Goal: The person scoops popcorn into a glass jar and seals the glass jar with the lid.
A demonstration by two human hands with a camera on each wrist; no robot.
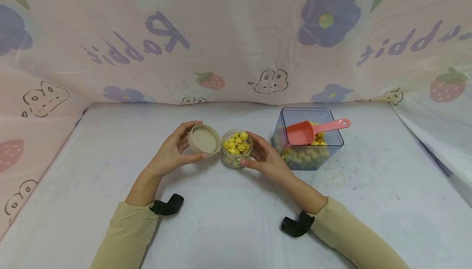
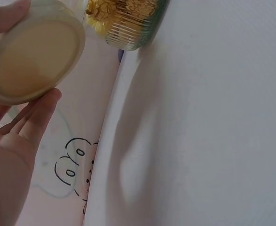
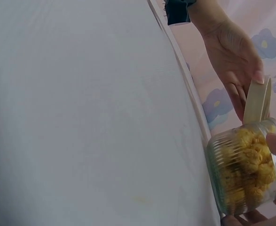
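My left hand (image 1: 173, 150) grips a beige round lid (image 1: 205, 139) by its edge, thumb on the near side and fingers on the far side. The lid is tilted with its hollow inside facing up toward the head camera, close beside the jar's rim. A ribbed glass jar (image 3: 241, 172), filled with yellow popcorn (image 1: 236, 144), stands upright on the table. Around the jar's right side curl the thumb and fingers of my right hand (image 1: 271, 160). In the left wrist view the lid's flat outer face (image 2: 39, 56) shows between thumb and fingers.
A clear bluish square container (image 1: 307, 158) holding more popcorn stands right of the jar, behind my right hand. Across its top lies a pink scoop (image 1: 302, 133), its handle sticking out past the right rim. A white table (image 1: 221, 219) meets a printed curtain (image 1: 228, 35) at the back.
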